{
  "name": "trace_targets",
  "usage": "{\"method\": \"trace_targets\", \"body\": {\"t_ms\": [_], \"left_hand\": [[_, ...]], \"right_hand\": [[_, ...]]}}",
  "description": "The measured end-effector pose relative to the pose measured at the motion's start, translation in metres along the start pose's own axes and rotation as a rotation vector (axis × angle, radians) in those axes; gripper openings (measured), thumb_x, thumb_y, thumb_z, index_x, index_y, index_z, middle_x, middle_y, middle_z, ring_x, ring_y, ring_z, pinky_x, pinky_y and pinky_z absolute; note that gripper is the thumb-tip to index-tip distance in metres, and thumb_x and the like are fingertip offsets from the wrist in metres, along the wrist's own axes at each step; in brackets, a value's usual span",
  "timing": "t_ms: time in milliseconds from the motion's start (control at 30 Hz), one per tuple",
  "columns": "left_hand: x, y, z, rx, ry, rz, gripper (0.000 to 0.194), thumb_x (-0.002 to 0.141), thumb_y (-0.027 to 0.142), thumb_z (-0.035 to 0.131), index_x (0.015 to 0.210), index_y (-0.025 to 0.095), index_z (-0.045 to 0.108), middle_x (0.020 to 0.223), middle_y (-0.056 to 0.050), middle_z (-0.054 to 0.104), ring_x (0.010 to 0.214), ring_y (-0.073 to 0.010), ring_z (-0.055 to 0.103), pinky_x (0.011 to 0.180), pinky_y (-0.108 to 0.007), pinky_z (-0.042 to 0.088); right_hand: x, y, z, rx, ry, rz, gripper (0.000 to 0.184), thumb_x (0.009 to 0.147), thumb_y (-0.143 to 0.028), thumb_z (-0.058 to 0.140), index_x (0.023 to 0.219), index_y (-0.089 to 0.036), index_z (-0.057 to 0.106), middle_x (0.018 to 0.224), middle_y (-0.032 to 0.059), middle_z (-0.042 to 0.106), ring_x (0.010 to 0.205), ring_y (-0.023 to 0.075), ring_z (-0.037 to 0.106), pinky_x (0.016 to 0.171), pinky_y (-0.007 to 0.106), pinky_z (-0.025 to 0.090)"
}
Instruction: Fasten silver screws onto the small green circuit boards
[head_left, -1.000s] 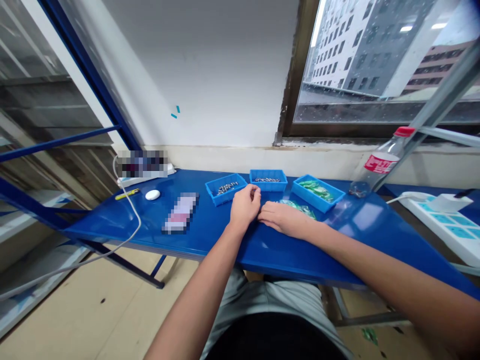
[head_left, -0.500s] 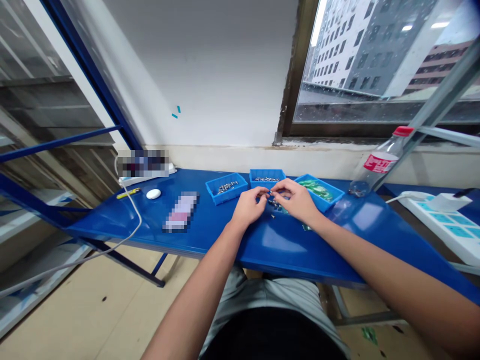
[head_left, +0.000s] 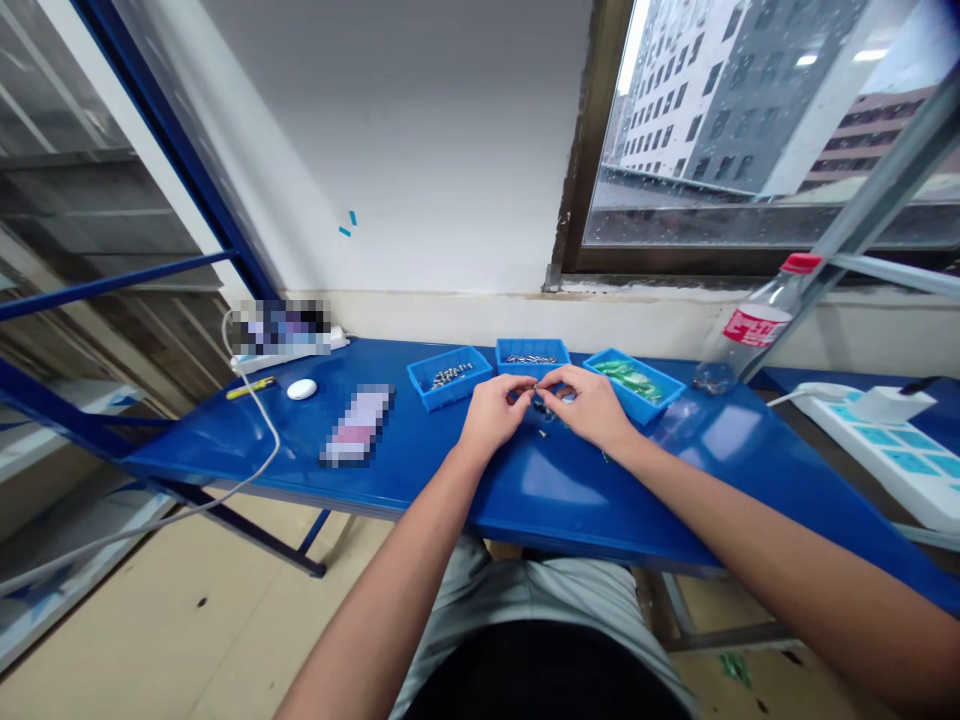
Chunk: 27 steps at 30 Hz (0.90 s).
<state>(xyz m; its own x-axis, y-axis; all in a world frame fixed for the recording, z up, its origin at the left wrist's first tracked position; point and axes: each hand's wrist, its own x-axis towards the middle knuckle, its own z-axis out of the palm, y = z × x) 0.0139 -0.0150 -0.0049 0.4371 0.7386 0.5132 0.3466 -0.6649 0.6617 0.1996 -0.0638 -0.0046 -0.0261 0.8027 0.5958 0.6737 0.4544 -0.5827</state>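
Note:
My left hand and my right hand meet over the blue table, thumb and fingers pinched together at the tips. What they hold between them is tiny and mostly covered by the fingers, so I cannot make out its kind. A small metal piece lies on the table just below the fingertips, with other small parts partly hidden beneath my right hand. Behind the hands stand a left blue bin and a middle blue bin, both with small metal parts. A right blue bin contains green pieces.
On the left lie a blurred flat item, a white rounded object, a yellow-handled tool and a white cable. A bottle with a red cap and a white power strip are on the right.
Both hands stay almost in place, their fingertips still together with small finger shifts. The view has turned slightly, and the green piece by my right wrist is now mostly covered.

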Motion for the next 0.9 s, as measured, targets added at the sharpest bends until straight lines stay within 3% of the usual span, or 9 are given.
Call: {"method": "trace_targets", "body": {"t_ms": [233,433,567,733,900], "left_hand": [[-0.002,0.003,0.001,-0.059,-0.016,0.001,0.027,0.094,0.020,0.063,0.118,0.021,0.076,0.107,-0.005,0.081,0.094,-0.0196,0.076,0.082,-0.027,0.059],[-0.004,0.009,-0.005,-0.009,-0.116,-0.037,0.033,0.102,0.042,0.055,0.107,0.024,0.081,0.104,-0.002,0.082,0.094,-0.0223,0.076,0.087,-0.028,0.058],[-0.003,0.004,-0.004,-0.026,-0.106,-0.037,0.025,0.099,0.033,0.061,0.114,0.025,0.080,0.115,-0.003,0.080,0.102,-0.0238,0.076,0.094,-0.031,0.058],[-0.001,-0.002,0.000,-0.046,-0.071,-0.076,0.018,0.090,0.019,0.071,0.106,0.020,0.080,0.103,-0.004,0.082,0.092,-0.0214,0.078,0.090,-0.031,0.061],[-0.001,-0.004,0.002,-0.110,-0.064,-0.091,0.036,0.084,0.005,0.070,0.117,0.020,0.074,0.102,-0.004,0.082,0.092,-0.0187,0.078,0.091,-0.031,0.061]], "right_hand": [[0.002,-0.001,0.004,0.020,0.006,-0.007,0.031,0.084,-0.020,0.063,0.114,-0.020,0.069,0.092,0.0051,0.070,0.071,0.0190,0.064,0.068,0.033,0.056],[0.001,0.001,0.003,-0.022,-0.022,-0.024,0.017,0.085,-0.019,0.063,0.099,-0.021,0.072,0.089,0.0045,0.070,0.071,0.0193,0.064,0.069,0.035,0.056],[0.000,0.000,0.004,0.047,-0.084,-0.043,0.018,0.086,-0.019,0.062,0.101,-0.021,0.071,0.100,0.0067,0.074,0.084,0.0219,0.070,0.074,0.036,0.058],[0.000,-0.003,0.004,0.124,-0.047,0.090,0.015,0.090,-0.025,0.062,0.102,-0.021,0.071,0.097,0.0070,0.076,0.085,0.0223,0.073,0.076,0.036,0.062],[-0.001,-0.002,0.005,0.113,-0.060,0.103,0.012,0.086,-0.026,0.068,0.096,-0.020,0.071,0.090,0.0049,0.076,0.080,0.0199,0.072,0.073,0.033,0.060]]}}
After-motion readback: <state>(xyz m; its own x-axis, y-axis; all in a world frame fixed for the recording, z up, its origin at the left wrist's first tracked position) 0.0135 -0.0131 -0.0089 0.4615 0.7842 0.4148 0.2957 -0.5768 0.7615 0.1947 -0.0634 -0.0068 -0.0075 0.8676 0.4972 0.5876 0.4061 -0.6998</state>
